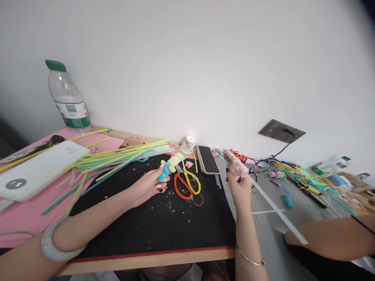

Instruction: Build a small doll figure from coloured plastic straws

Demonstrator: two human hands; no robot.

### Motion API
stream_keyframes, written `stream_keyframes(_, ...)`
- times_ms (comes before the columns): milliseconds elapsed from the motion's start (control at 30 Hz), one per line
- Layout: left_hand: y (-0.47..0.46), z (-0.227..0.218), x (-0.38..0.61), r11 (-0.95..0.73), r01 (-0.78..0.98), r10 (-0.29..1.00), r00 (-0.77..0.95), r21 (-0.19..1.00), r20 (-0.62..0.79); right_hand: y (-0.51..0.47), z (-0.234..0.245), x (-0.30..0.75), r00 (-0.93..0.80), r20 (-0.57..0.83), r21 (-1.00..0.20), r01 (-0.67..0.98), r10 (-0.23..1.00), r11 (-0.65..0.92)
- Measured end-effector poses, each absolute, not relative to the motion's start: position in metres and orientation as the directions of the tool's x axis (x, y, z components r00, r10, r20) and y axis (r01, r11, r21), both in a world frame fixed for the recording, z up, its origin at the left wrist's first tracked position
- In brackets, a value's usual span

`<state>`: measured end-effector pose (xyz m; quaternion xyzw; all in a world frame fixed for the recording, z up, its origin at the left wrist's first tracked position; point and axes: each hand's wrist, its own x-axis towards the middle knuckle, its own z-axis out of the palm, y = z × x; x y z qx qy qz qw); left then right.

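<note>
My left hand (148, 185) is closed round a small craft figure (169, 166) made of blue, yellow and green straw pieces, held over the black mat (152, 218). My right hand (238, 187) grips a pink hot glue gun (236, 166) with a long white glue stick (275, 210) sticking out behind it, nozzle pointing left toward the figure. Red-handled scissors (181, 187) and yellow-handled scissors (191, 181) lie on the mat between my hands.
A bundle of coloured straws (123, 156) lies across pink paper (26, 210). A white power bank (38, 168), a water bottle (68, 99), a small white cup (188, 144) and a phone (207, 159) stand around. Another person's arm (331, 236) rests at the right, near more straws (299, 175) and a wall socket (281, 130).
</note>
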<state>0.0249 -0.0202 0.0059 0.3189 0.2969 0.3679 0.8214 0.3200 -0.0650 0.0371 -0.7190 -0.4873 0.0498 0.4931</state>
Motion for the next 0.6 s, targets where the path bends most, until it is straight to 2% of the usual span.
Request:
stream_keyframes(100,-0.022,0.010,0.023,0.525,-0.418,0.784,0.578,0.741,-0.229,-0.057,0.037,0.305,0.503,0.281,-0.916,0.396,0.817,0.071)
stream_keyframes(233,-0.025,0.015,0.022,0.526,-0.397,0.767,0.603,0.752,-0.218,-0.043,0.041,0.282,0.384,0.220,-0.972,0.163,0.897,0.169)
stream_keyframes(400,-0.024,0.011,0.022,0.533,-0.371,0.752,0.619,0.760,-0.225,-0.033,0.042,0.255,0.196,0.202,-0.979,0.035,0.960,0.199)
stream_keyframes(600,-0.020,0.005,0.022,0.483,-0.374,0.787,0.582,0.792,-0.206,-0.040,0.025,0.246,0.068,0.168,-0.985,-0.016,0.983,0.169)
